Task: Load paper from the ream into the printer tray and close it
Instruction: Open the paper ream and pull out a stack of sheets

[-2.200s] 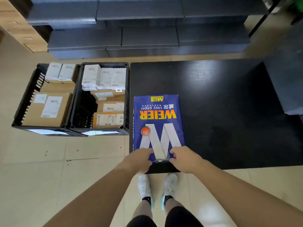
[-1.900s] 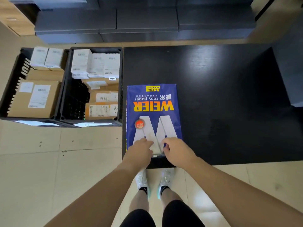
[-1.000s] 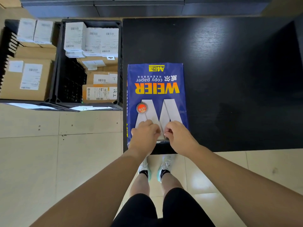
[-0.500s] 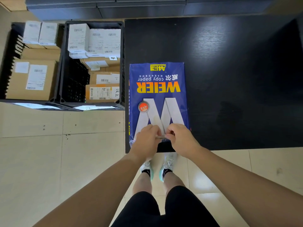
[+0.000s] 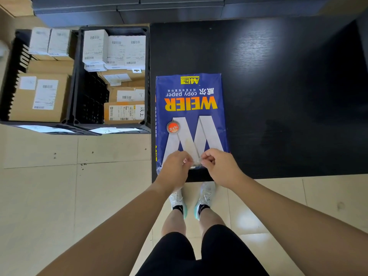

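1. Lying flat on the black counter [image 5: 278, 86], at its near left corner: a blue wrapped ream [image 5: 191, 108], "WEIER copy paper" lettering upside down from the head view, large white W below it, round orange sticker on the W's left stroke.
2. Ream's near end reaches almost to the counter's front edge; its left side runs along the counter's left edge.
3. Left hand [image 5: 175, 170] at the near end, fingers curled closed, pinching the wrapper.
4. Right hand [image 5: 221, 166] just beside it, fingers likewise closed, pinching a small pale bit of wrapper or tape between the two hands. Which of the two, cannot tell.
5. Left of the counter, on the tiled floor [image 5: 59, 196]: two black crates [image 5: 79, 80] side by side, holding brown cartons and white labelled boxes.
6. Person's legs and pale sneakers [image 5: 191, 200] below the counter's edge.
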`<state>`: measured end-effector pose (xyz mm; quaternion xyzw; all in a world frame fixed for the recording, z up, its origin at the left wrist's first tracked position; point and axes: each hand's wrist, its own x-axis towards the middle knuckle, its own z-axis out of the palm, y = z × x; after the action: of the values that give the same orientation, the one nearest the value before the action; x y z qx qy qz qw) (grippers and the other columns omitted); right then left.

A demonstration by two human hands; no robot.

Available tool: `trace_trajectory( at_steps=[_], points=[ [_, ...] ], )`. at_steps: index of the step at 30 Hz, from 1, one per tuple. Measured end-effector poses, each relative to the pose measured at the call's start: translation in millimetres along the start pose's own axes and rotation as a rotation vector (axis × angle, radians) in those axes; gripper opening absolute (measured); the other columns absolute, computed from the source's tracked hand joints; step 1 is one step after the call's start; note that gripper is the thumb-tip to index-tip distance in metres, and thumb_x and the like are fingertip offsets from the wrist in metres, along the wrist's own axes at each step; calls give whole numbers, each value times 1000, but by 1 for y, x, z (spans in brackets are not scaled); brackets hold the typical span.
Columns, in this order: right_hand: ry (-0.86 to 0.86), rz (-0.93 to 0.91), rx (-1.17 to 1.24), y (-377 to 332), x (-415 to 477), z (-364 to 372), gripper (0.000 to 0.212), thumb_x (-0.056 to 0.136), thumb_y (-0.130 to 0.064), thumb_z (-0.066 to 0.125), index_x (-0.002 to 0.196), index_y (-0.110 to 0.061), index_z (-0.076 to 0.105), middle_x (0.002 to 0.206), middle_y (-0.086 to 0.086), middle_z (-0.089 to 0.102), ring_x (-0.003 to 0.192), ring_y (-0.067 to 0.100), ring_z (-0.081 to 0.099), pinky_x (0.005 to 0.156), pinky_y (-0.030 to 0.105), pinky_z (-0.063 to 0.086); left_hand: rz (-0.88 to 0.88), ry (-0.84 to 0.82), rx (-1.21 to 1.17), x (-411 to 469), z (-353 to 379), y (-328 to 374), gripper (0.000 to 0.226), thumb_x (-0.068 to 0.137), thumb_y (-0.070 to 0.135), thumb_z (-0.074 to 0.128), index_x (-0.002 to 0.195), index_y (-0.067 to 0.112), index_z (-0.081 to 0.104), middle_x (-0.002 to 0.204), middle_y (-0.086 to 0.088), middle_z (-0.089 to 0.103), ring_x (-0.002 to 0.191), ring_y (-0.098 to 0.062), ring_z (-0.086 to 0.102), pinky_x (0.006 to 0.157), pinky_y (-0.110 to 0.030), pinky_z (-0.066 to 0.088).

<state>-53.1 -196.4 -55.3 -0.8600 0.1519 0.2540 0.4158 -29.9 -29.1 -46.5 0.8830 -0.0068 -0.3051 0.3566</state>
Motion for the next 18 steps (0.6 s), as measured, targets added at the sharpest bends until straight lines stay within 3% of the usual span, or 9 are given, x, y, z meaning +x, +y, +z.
trace_trajectory(
  at_steps=[3, 7, 11, 18],
  points=[
    [-20, 9, -30, 1, -2, -1, 13, 93, -24, 64, 104, -20, 69, 95, -6, 73, 88, 11, 67, 90, 32, 56, -38, -30, -7, -3, -2, 2, 14, 98, 14, 54, 98, 9, 68, 95, 1, 62, 90, -20, 58, 77, -28, 42],
    [7, 16, -12, 1, -6, 2, 16, 93, -26, 63, 103, -16, 70, 94, -4, 74, 87, 13, 67, 83, 28, 55, -65, -8, 61, -7, 1, -1, 14, 98, 21, 53, 98, 19, 67, 100, 2, 70, 97, -21, 62, 93, -40, 43],
    [-7, 30, -63, 4, -12, 6, 17, 94, -32, 61, 97, -17, 69, 87, -2, 73, 81, 15, 67, 77, 30, 56, -86, 1, 152, -12, 7, -5, 18, 99, 26, 51, 103, 23, 68, 104, 4, 71, 102, -18, 61, 87, -36, 29],
    [92, 139, -24, 12, -25, 23, 16, 91, -31, 66, 95, -16, 71, 84, -2, 73, 78, 14, 68, 75, 28, 56, -91, 63, 268, -13, 17, -6, 18, 97, 26, 52, 101, 25, 69, 98, 1, 73, 96, -23, 63, 89, -38, 35]
  ],
)
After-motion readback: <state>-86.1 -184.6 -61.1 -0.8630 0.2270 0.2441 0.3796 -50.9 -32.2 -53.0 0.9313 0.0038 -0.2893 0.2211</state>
